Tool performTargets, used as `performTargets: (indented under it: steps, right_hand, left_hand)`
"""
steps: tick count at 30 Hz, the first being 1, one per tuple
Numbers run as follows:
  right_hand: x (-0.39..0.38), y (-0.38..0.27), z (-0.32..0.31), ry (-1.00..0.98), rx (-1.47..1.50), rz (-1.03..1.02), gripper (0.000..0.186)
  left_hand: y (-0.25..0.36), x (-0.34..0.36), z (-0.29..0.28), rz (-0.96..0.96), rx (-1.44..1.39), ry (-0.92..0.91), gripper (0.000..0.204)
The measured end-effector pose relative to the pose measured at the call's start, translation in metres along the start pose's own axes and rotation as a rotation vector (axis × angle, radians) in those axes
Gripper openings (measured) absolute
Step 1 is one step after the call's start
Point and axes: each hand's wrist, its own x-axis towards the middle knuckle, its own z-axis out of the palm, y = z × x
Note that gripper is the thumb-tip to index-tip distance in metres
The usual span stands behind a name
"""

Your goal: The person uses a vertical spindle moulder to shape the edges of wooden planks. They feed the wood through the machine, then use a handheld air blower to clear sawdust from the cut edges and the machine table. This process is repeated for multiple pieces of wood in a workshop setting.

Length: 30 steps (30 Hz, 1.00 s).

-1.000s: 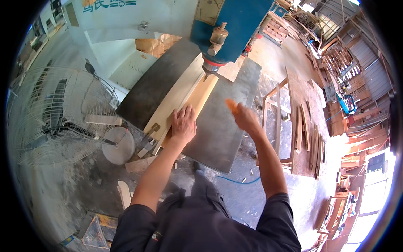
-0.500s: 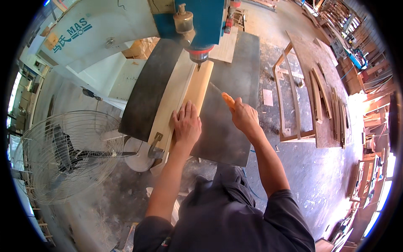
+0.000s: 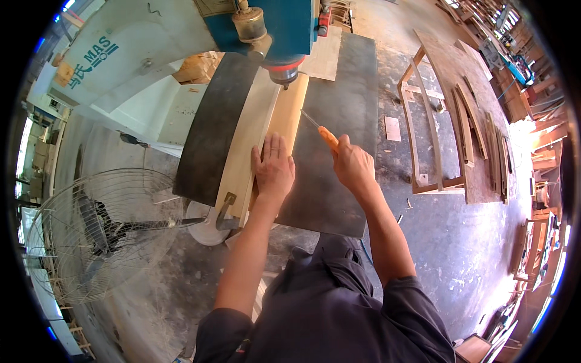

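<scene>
My left hand [image 3: 274, 172] lies flat on a narrow, pale wooden strip [image 3: 290, 112], fingers stretched out along it. The strip runs beside a longer pale board [image 3: 247, 142], which a metal clamp [image 3: 227, 209] grips at the near end. Above the strip's far part hangs the machine's chuck [image 3: 283, 74] with a short bit; whether the bit touches the wood I cannot tell. Closed around the orange handle of a screwdriver [image 3: 328, 138] is my right hand [image 3: 353, 164]. The thin shaft points forward and left, its tip near the strip's right edge.
Under the boards is a dark machine table [image 3: 330, 187]. The blue machine head [image 3: 284, 27] rises ahead. A large caged fan [image 3: 100, 227] stands at the left. On the right, wooden strips [image 3: 469, 130] lie on a brown panel [image 3: 445, 91] beside a wooden frame [image 3: 411, 121].
The view has shifted slightly. My left hand stays on the strip, and my right hand keeps hold of the screwdriver in nearly the same place.
</scene>
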Motion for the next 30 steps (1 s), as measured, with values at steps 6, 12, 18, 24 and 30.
performTargets:
  steps: [6,12,18,24,30]
  right_hand:
    - [0.001,-0.007,0.013,0.005,0.001,-0.009,0.027]
    - [0.004,-0.015,0.013,-0.007,-0.006,0.022,0.026]
    - [0.008,-0.014,0.013,0.011,0.006,0.026,0.026]
    - [0.013,-0.015,0.011,0.03,0.019,0.015,0.025]
    - [0.022,-0.01,0.006,-0.013,0.012,-0.006,0.025]
  left_hand:
    - [0.002,0.003,-0.002,-0.012,-0.003,-0.027,0.06]
    - [0.002,0.005,0.002,-0.02,0.006,-0.01,0.06]
    - [0.004,0.009,0.0,-0.014,-0.015,-0.002,0.06]
    - [0.003,0.007,-0.002,-0.007,-0.017,0.013,0.06]
    - [0.004,0.011,-0.001,0.008,-0.025,0.001,0.062]
